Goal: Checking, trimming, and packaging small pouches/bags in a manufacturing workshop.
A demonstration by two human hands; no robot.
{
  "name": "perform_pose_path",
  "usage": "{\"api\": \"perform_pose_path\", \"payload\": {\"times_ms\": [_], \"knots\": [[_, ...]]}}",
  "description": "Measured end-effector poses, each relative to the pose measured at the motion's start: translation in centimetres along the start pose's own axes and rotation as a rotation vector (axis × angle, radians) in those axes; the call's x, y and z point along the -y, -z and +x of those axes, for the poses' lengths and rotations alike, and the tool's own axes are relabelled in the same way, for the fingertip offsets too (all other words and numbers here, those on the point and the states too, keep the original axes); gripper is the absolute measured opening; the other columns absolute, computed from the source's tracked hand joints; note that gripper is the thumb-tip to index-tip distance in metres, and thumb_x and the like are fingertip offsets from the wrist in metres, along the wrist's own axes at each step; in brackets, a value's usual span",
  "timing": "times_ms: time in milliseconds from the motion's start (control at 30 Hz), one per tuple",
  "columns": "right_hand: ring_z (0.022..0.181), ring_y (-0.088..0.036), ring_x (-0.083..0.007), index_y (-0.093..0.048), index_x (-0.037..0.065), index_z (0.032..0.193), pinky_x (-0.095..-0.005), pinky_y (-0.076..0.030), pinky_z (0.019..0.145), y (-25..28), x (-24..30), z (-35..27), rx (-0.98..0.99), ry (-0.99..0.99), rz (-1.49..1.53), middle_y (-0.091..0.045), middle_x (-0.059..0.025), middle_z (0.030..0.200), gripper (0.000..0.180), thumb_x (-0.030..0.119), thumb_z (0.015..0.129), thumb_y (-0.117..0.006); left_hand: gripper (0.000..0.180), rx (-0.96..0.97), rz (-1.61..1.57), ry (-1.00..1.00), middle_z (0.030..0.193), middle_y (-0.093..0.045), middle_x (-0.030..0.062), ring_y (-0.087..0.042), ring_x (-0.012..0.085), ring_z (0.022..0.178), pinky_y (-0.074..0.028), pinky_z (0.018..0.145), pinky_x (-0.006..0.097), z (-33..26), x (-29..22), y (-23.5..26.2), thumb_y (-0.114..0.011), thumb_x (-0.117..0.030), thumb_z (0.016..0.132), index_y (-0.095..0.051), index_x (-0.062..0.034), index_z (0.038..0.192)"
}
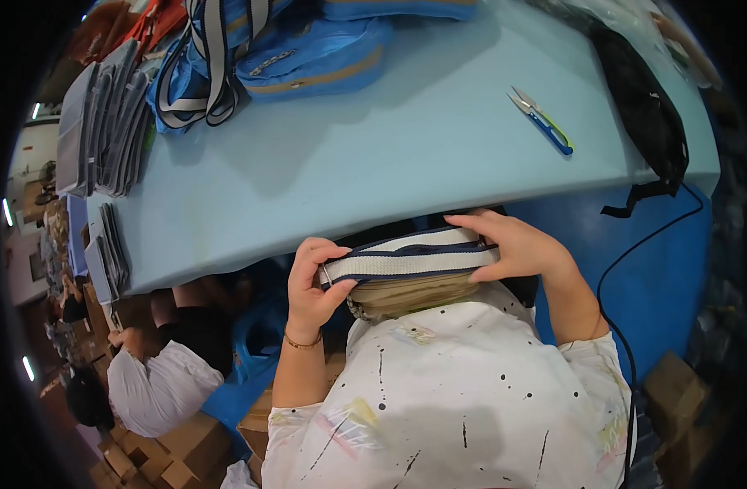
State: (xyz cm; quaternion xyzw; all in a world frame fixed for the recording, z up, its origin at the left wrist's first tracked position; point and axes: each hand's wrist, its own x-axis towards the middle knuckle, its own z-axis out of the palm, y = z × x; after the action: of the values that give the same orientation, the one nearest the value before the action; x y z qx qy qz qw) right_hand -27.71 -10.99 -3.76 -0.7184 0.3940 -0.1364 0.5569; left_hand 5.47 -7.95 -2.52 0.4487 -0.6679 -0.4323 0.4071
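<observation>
Close to my body, below the table's near edge, I hold a small khaki bag (pixel 414 295) with a white webbing strap (pixel 414 262) edged in navy folded along its top. My left hand (pixel 312 281) grips the left end of the folded strap, thumb below and fingers above. Around the right end, my right hand (pixel 512 244) has its thumb underneath and fingers over the top. A braided cord pull (pixel 355 308) hangs at the bag's left side. The bag's underside is hidden against my shirt.
Thread snips (pixel 543 122) lie on the pale blue table (pixel 349 155). Blue bags (pixel 316 61) with striped straps sit at the far left, by stacked grey flat pieces (pixel 104 122). A black bag (pixel 642 98) and a cable (pixel 605 277) are at right. Another person (pixel 161 383) sits at left.
</observation>
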Motion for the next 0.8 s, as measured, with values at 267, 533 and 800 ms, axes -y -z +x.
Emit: {"api": "perform_pose_path", "payload": {"times_ms": [267,533,800], "knots": [[0.093,-0.060,-0.0293,-0.061,0.007,0.115,-0.0340,-0.047,0.078,0.3,-1.0,0.0,-0.082,-0.021,0.129,-0.063,-0.0109,0.099,0.056,0.044,0.074,-0.069,0.040,0.007,-0.283,0.255,0.099,-0.053,0.0038,-0.047,0.0118,0.092,-0.039,0.084,0.025,0.3,0.1,-0.8,-0.063,-0.013,0.080,-0.052,-0.0004,0.116],[0.080,-0.058,-0.0287,-0.063,0.000,0.091,-0.0339,-0.047,0.070,0.2,-1.4,0.9,-0.033,0.046,-0.172,-0.061,-0.0124,0.086,0.044,0.035,0.068,-0.077,0.045,0.038,-0.610,0.271,0.104,-0.055,0.0062,-0.050,0.0148,0.096,-0.039,0.087,0.027,0.5,-0.8,-0.3,-0.073,-0.012,0.073,-0.052,-0.0004,0.112],[0.066,-0.057,-0.0269,-0.064,0.004,0.083,-0.0330,-0.045,0.057,-0.1,1.3,-3.2,0.118,0.218,-0.060,-0.058,-0.0087,0.072,0.038,0.036,0.067,-0.078,0.037,0.707,-0.205,0.274,0.094,-0.057,0.0056,-0.051,0.0192,0.088,-0.038,0.085,0.030,-0.9,-2.0,2.5,-0.078,-0.014,0.069,-0.062,-0.0062,0.102]]}}
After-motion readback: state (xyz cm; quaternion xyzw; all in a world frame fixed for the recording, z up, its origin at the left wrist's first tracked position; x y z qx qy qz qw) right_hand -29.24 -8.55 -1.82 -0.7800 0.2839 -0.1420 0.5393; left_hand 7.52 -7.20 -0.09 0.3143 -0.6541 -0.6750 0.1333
